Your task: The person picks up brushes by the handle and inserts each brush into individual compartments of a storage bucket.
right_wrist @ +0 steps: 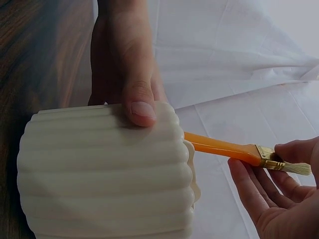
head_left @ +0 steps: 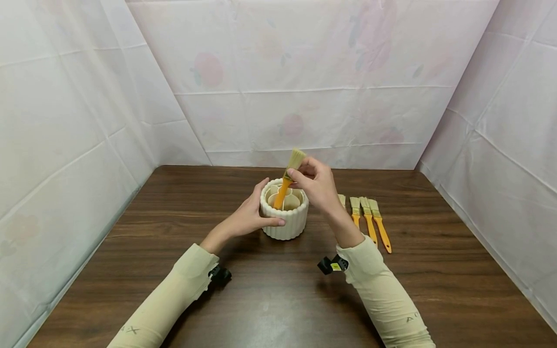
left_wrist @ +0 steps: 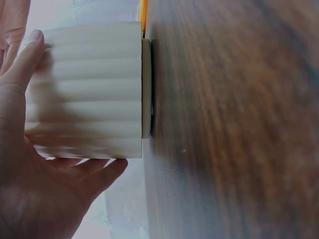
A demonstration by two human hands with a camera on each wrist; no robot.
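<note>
A white ribbed holder [head_left: 285, 215] with inner compartments stands on the dark wooden table [head_left: 278, 290]. My left hand [head_left: 250, 215] grips its side, thumb across the front [right_wrist: 142, 107] and fingers round the back [left_wrist: 75, 169]. My right hand [head_left: 315, 183] pinches a paintbrush [head_left: 287, 179] at its metal ferrule [right_wrist: 269, 158]. The brush's orange handle [right_wrist: 219, 148] points down into the holder and its bristles stick up. The ribbed wall [left_wrist: 89, 89] fills the left wrist view.
Several more orange-handled paintbrushes [head_left: 370, 220] lie side by side on the table right of the holder, partly behind my right wrist. White sheeting with faint fruit prints [head_left: 304, 82] walls in the table at the back and both sides.
</note>
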